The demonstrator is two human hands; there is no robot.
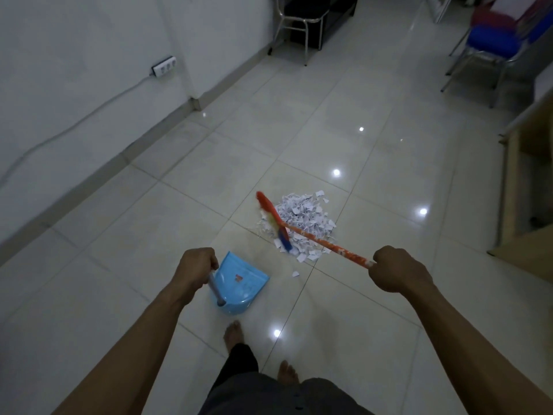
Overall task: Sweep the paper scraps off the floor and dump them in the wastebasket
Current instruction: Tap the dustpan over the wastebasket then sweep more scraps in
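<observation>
A heap of white paper scraps [302, 217] lies on the pale floor tiles ahead of me. My right hand [398, 269] grips the orange handle of a broom [323, 242]. Its red, yellow and blue bristle head rests along the heap's left side. My left hand [196, 269] holds the grey handle of a light blue dustpan [242, 284]. The pan stands on the floor to the left of the heap, its mouth turned toward the scraps. One loose scrap [295, 274] lies between pan and heap. No wastebasket is in view.
A white wall with a power strip [164, 67] and its cable runs along the left. A black chair [302, 16] stands at the back, a blue one [490, 43] at the far right. A wooden cabinet [526, 187] lines the right side. My bare feet [235, 333] stand below the pan.
</observation>
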